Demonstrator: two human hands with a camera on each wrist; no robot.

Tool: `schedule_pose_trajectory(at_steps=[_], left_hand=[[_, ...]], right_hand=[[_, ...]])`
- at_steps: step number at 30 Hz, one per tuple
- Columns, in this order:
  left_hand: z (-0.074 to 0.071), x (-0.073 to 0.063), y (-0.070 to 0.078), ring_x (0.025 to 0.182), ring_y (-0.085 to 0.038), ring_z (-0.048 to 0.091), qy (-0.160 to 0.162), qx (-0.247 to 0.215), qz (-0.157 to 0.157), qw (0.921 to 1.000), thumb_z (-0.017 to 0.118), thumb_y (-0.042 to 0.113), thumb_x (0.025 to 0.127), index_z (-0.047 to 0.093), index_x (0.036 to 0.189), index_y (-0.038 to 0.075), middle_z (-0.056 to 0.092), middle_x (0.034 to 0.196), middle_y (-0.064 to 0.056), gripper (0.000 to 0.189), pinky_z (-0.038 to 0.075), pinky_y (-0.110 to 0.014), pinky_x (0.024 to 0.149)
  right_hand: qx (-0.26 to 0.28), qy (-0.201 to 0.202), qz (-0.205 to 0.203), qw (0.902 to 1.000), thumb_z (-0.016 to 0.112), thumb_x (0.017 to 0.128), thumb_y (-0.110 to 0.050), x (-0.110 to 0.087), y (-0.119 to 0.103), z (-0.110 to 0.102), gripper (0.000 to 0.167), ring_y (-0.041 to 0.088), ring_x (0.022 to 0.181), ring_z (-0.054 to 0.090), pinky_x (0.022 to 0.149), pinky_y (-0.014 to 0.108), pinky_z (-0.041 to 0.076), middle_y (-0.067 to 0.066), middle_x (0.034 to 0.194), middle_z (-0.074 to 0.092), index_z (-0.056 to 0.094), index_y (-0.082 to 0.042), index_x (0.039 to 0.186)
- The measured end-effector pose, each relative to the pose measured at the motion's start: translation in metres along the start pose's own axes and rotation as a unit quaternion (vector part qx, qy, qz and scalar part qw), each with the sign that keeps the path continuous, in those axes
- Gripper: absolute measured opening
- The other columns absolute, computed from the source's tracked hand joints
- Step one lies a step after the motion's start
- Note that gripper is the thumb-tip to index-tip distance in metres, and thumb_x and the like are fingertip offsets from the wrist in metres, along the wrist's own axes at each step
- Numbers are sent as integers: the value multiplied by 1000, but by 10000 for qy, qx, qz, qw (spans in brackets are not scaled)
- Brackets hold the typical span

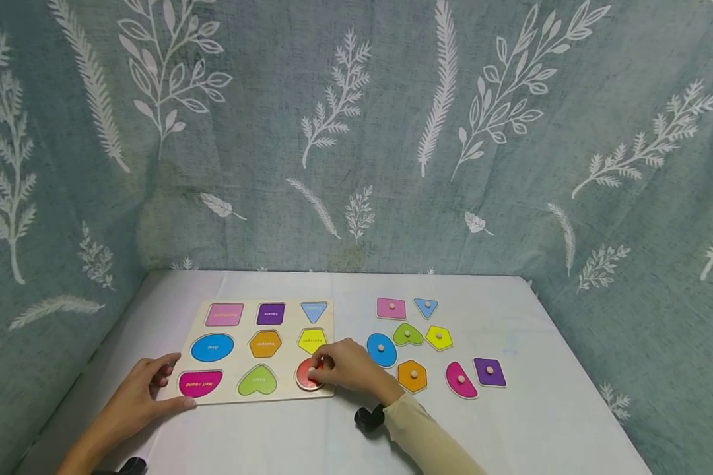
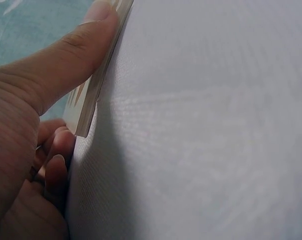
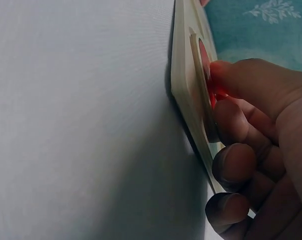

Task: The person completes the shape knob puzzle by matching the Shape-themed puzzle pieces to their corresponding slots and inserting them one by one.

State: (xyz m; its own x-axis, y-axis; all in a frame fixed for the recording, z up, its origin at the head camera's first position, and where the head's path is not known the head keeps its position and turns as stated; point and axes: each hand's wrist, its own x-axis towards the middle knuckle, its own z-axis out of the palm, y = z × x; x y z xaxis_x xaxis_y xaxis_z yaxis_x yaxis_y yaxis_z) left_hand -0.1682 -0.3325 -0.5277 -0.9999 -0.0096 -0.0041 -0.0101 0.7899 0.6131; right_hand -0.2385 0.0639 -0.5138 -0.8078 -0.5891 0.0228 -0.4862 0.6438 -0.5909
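A wooden shape puzzle board (image 1: 233,367) lies at the left of the table, with coloured, labelled shapes across it. My left hand (image 1: 132,397) holds its near left corner, thumb along the near edge and fingers at the left side. In the left wrist view the thumb (image 2: 75,52) lies over the board's edge. At the near right corner my right hand (image 1: 355,368) pinches a red round puzzle piece (image 1: 303,381) from above, over its round place. The right wrist view shows the piece's rim (image 3: 197,60) standing slightly proud of the board, with the other fingers curled beside it.
Several knobbed pieces lie right of the board, among them a blue round one (image 1: 375,343), an orange hexagon (image 1: 405,371), a green heart (image 1: 412,338), a magenta half round (image 1: 455,376) and a purple square (image 1: 499,379). A patterned cloth (image 1: 380,218) hangs behind the table.
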Motion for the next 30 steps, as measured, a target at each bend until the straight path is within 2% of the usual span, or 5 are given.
schedule_pose_trajectory(at_steps=[8, 15, 22, 30], left_hand=[[0, -1, 1, 99, -30, 45, -39, -66, -133, 9999, 95, 49, 67, 44, 146, -7, 44, 110, -16, 110, 49, -29, 73], [0, -1, -1, 97, -29, 45, 65, -18, 37, 10000, 94, 47, 68, 46, 145, -8, 45, 107, -14, 106, 48, -27, 72], [-1, -4, -3, 97, -29, 45, 20, -27, 199, 9998, 94, 44, 71, 46, 144, -7, 45, 107, -14, 101, 46, -29, 71], [0, -3, -1, 97, -30, 45, 51, 7, 84, 10000, 94, 47, 68, 46, 145, -7, 45, 108, -15, 106, 48, -33, 73]], right_hand=[[-21, -275, -94, 9996, 80, 91, -34, 0, -3, -2, 14, 2, 58, 47, 54, 19, 38, -13, 63, 52, 72, -22, 89], [-30, -336, 50, 9994, 79, 92, -35, 1, -4, -1, 16, 3, 59, 47, 56, 19, 38, -12, 64, 52, 71, -22, 90], [-19, -348, 204, 9992, 80, 91, -36, 1, -7, 0, 18, 4, 62, 48, 58, 20, 40, -10, 66, 52, 70, -21, 91], [-77, -691, 6, 9976, 82, 90, -32, 3, -7, -5, 18, 4, 64, 47, 60, 19, 40, -10, 69, 52, 69, -20, 97]])
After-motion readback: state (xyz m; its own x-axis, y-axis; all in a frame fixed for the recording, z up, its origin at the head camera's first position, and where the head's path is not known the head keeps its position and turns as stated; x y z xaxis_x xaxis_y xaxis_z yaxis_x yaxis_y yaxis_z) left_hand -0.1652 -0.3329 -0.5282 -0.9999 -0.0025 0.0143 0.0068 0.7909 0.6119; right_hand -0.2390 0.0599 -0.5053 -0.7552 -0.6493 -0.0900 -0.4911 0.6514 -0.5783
